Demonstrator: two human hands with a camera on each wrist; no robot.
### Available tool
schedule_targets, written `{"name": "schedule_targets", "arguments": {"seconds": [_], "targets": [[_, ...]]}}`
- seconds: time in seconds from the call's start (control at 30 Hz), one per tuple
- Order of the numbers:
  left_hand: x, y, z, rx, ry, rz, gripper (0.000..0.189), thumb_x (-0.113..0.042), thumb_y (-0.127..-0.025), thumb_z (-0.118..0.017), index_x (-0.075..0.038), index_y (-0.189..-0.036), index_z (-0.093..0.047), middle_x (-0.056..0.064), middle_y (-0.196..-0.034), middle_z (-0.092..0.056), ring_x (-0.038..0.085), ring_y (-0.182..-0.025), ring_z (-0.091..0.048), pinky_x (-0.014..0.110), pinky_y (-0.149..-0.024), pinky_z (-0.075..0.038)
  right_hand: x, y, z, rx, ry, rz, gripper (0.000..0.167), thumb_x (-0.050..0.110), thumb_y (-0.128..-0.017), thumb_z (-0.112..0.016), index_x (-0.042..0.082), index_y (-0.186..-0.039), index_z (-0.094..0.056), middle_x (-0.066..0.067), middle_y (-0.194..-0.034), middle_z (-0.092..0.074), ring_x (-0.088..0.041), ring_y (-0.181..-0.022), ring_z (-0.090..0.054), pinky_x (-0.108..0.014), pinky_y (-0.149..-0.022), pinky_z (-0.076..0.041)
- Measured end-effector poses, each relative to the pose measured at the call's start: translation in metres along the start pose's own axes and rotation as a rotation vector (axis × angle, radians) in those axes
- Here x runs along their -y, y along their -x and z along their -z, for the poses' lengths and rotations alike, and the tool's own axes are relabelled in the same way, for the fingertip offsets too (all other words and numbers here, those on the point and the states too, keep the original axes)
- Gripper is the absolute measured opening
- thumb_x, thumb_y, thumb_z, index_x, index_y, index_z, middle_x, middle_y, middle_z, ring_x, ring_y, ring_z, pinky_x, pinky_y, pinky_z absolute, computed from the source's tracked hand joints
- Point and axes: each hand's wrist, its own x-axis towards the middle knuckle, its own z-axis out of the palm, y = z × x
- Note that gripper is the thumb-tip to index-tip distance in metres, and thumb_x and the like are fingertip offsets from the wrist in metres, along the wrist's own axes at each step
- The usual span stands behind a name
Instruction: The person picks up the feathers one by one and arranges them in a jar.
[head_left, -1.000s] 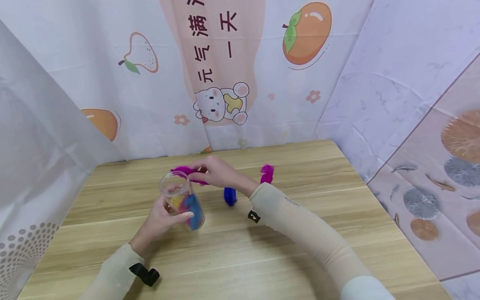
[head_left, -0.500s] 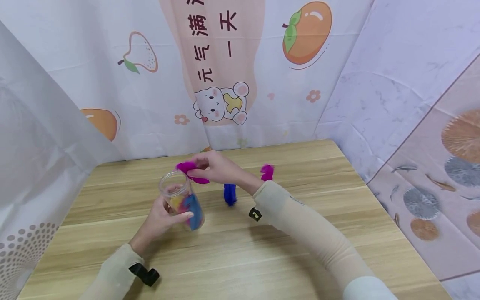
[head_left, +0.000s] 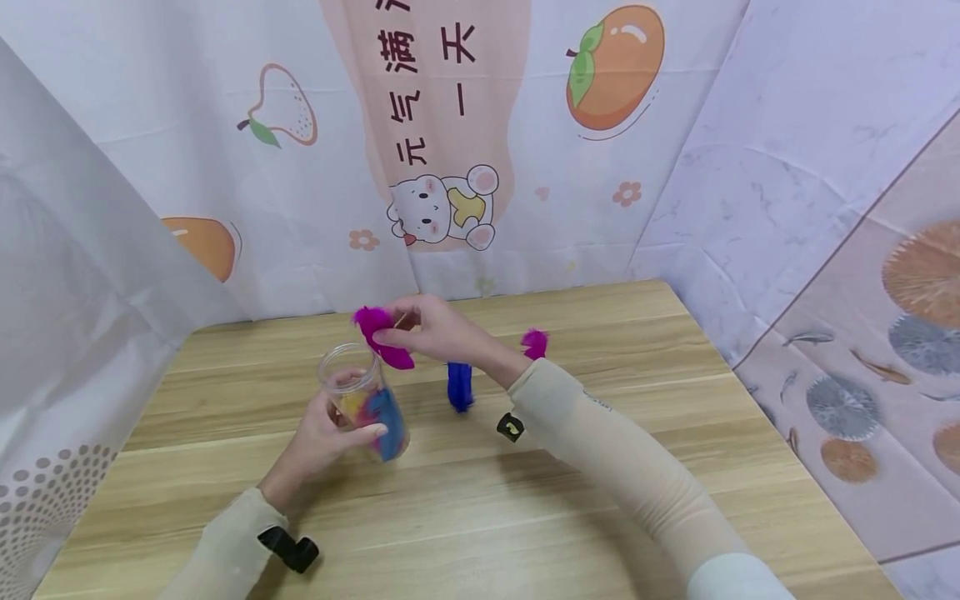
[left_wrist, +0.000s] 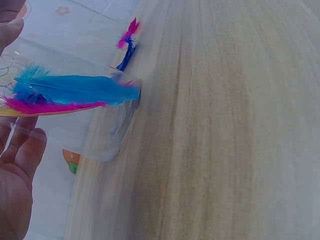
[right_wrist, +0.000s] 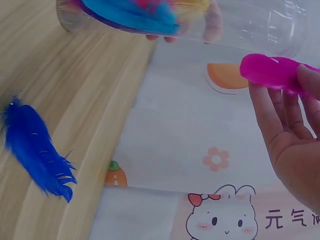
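A clear plastic jar (head_left: 351,367), its mouth uncovered, stands on the wooden table with blue, pink and yellow feathers (head_left: 381,417) inside. My left hand (head_left: 330,437) grips it around the side, thumb across the front. Just right of the rim, my right hand (head_left: 431,333) pinches a magenta feather (head_left: 390,346) between thumb and fingers. In the right wrist view that magenta feather (right_wrist: 272,70) sits beside the jar's mouth, outside it. The jar's bottom end and the blue feather (left_wrist: 85,90) within show in the left wrist view.
A dark blue feather (head_left: 460,387) lies on the table (head_left: 480,517) below my right wrist. Farther right, partly behind the right forearm, lies another magenta feather (head_left: 534,343). A printed curtain (head_left: 315,208) hangs behind the table's back edge.
My right hand has risen slightly beside the jar's mouth, and the magenta feather in it has turned from nearly level to a steeper slant. The left hand and jar have stayed put.
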Motion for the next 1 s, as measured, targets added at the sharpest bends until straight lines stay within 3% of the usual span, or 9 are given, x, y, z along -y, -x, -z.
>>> {"name": "schedule_targets", "arguments": {"seconds": [0.2, 0.3, 1.0], "targets": [[0.002, -0.001, 0.001, 0.002, -0.009, -0.008, 0.073, -0.001, -0.082, -0.083, -0.014, -0.143, -0.043, 0.007, -0.131, -0.059, 0.020, -0.115, -0.061, 0.034, -0.090, -0.055, 0.013, 0.003, 0.007, -0.032, -0.261, -0.005, 0.024, 0.007, -0.098, -0.068, -0.002, -0.120, -0.067, -0.014, -0.099, -0.069, -0.027, -0.086, -0.070, -0.041, -0.076, -0.061], [0.002, -0.001, 0.000, 0.004, -0.010, -0.012, 0.073, -0.001, -0.082, -0.083, -0.013, -0.143, -0.043, 0.008, -0.132, -0.058, 0.021, -0.115, -0.060, 0.034, -0.090, -0.055, 0.017, 0.003, 0.010, -0.029, -0.326, 0.005, 0.026, 0.006, -0.098, -0.067, -0.002, -0.122, -0.064, -0.017, -0.102, -0.068, -0.029, -0.088, -0.071, -0.043, -0.077, -0.061], [0.001, 0.000, 0.001, 0.004, -0.017, 0.000, 0.075, -0.003, -0.082, -0.083, -0.016, -0.144, -0.042, 0.008, -0.133, -0.057, 0.022, -0.115, -0.060, 0.034, -0.089, -0.055, 0.037, -0.002, 0.011, 0.019, -0.394, -0.018, 0.032, 0.009, -0.098, -0.068, -0.001, -0.128, -0.061, -0.015, -0.110, -0.071, -0.029, -0.098, -0.071, -0.046, -0.082, -0.060]]}}
